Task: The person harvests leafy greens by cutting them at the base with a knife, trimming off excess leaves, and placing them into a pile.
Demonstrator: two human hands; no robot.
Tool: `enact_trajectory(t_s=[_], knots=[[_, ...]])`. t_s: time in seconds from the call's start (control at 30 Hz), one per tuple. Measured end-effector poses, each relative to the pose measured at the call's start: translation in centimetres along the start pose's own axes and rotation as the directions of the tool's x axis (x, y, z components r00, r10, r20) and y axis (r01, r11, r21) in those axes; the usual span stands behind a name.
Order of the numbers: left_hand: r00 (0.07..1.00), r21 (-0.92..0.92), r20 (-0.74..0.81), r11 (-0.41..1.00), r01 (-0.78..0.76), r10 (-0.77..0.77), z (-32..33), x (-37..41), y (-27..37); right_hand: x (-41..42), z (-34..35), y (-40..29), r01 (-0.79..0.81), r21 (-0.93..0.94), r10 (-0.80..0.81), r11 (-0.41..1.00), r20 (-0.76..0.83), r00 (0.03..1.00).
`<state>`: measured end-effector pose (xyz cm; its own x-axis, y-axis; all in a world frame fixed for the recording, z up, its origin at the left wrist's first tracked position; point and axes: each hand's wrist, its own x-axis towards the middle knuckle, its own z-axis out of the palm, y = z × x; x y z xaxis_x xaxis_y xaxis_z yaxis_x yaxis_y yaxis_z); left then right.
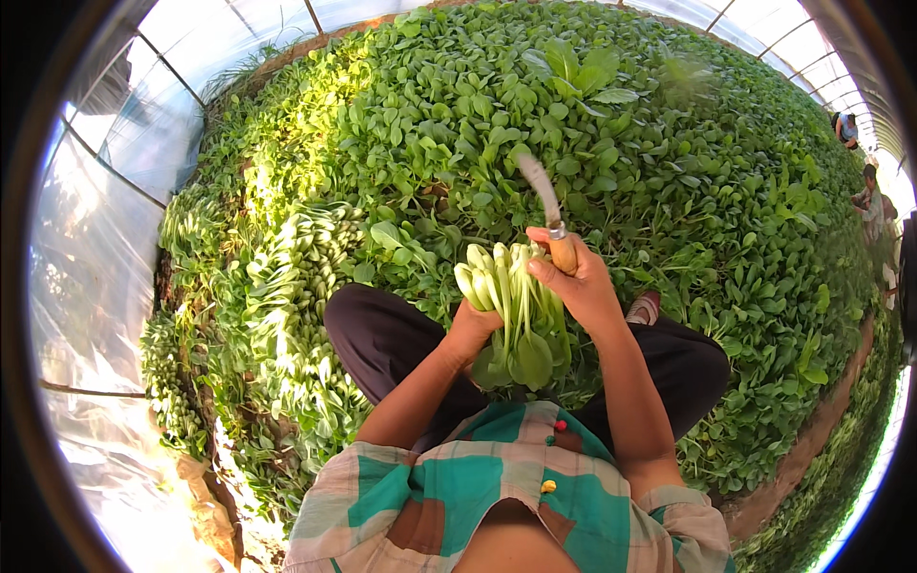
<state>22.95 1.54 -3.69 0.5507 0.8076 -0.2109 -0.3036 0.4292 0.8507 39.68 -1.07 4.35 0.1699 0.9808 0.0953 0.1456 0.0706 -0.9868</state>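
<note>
A bunch of leafy greens (526, 315) hangs in front of me, pale stem ends up and leaves down. My left hand (473, 326) is closed around its left side. In my right hand (584, 283) is a sickle, its wooden handle (564, 254) gripped with the curved blade (541, 188) pointing up and away; the blade is slightly blurred. The thumb and fingers of that hand are against the right side of the stems. Some fingers of both hands are hidden behind the greens.
Growing greens (458, 122) spread ahead and to the right. Cut greens lie in a long row (304, 286) on my left, with another pile (168, 379) near the plastic greenhouse sheeting (100, 286). A bare soil path (802, 444) runs at right. Other people (870, 200) are far right.
</note>
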Motion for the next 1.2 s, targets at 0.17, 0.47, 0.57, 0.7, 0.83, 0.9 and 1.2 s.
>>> enact_trajectory(t_s=[0.17,0.47,0.57,0.7,0.83,0.9,1.2], knots=[[1.0,-0.133,0.023,0.991,0.024,-0.021,-0.4,-0.3,-1.4,0.0,1.2,0.9,0.173,-0.182,-0.191,0.968,-0.083,0.978],[0.955,-0.558,0.175,0.774,0.298,-0.241,-0.5,-0.3,-2.9,0.2,2.7,0.4,0.062,0.839,0.072,0.54,-0.119,0.99],[0.947,-0.522,0.274,0.8,0.295,-0.17,-1.6,0.1,-4.1,0.1,3.3,0.2,-0.001,0.829,0.177,0.559,-0.117,0.977],[0.965,-0.411,0.245,0.892,0.188,-0.09,-1.6,-0.1,-4.1,0.0,4.3,-0.1,0.023,0.85,0.099,0.526,-0.089,0.991],[0.964,-0.541,0.259,0.837,0.087,0.067,-2.0,-0.5,-3.6,1.2,1.9,-1.3,0.098,0.867,0.001,0.488,-0.113,0.994],[0.98,-0.523,0.157,0.852,-0.021,0.12,-2.1,-0.4,-4.0,1.4,-0.3,-1.7,0.132,0.592,-0.03,0.795,-0.179,0.983],[0.997,-0.157,-0.031,0.984,-0.08,0.076,-1.0,-1.8,-1.6,0.1,2.3,-2.6,0.037,-0.114,-0.035,0.993,0.016,0.999]])
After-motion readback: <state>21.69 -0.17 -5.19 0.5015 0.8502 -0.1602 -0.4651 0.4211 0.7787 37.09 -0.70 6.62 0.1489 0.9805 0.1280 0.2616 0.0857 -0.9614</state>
